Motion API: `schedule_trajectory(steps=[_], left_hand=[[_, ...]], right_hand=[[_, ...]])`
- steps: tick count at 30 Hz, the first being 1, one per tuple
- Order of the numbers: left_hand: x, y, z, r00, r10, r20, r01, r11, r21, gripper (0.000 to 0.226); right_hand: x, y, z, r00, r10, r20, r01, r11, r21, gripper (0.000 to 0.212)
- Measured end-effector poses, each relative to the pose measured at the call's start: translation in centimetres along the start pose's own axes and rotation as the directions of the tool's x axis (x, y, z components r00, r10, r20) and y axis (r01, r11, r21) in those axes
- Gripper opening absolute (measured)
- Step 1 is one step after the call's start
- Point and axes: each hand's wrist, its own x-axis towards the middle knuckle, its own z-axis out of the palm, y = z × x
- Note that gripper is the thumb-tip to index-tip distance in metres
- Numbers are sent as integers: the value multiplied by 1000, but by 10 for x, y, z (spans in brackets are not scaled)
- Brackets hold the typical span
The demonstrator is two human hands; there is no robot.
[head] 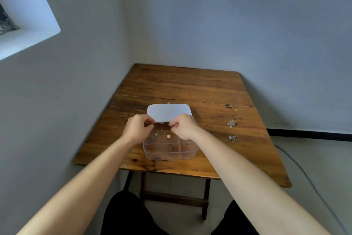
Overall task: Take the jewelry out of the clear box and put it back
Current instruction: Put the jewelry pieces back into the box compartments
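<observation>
A clear box (187, 153) with several compartments stands near the table's front edge, its white lid (168, 111) open and tilted back. Small jewelry pieces (168, 136) lie in its back compartments. My left hand (138, 129) and my right hand (183, 126) hover over the back of the box, close together. Each has thumb and fingertips pinched. They seem to hold one fine piece between them, too thin to make out. Silver chains (231, 124) and another silver piece (233, 138) lie on the table to the right of the box.
The wooden table (190, 86) fits into a corner, with walls on its left and far sides. A small item (229, 106) lies at the right, further back. A cable (304, 173) runs along the floor on the right. My knees are under the front edge.
</observation>
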Motion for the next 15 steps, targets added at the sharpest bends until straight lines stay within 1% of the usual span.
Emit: schedule_trajectory(steps=[4,6,8,10,12,15], left_hand=[[1,11,-11,997,50,-63,-50,999,5,19],[0,22,-12,992,71,-104,-73,997,-8,16],[-3,36,-5,989,96,-117,-99,995,-21,15],[-6,51,8,987,124,-101,-128,991,-30,15],[-9,67,25,986,157,-57,-159,986,-41,17],[-11,93,52,977,210,17,-209,975,-74,19]], right_hand=[[-10,6,-30,992,-25,-121,34,997,70,29],[-19,17,-44,981,-37,-188,57,993,105,29],[-30,34,-56,967,-21,-254,54,991,126,28],[-43,59,-66,948,29,-316,21,988,154,26],[-55,89,-73,921,102,-376,-35,983,182,26],[-74,134,-81,872,206,-444,-147,975,164,29]])
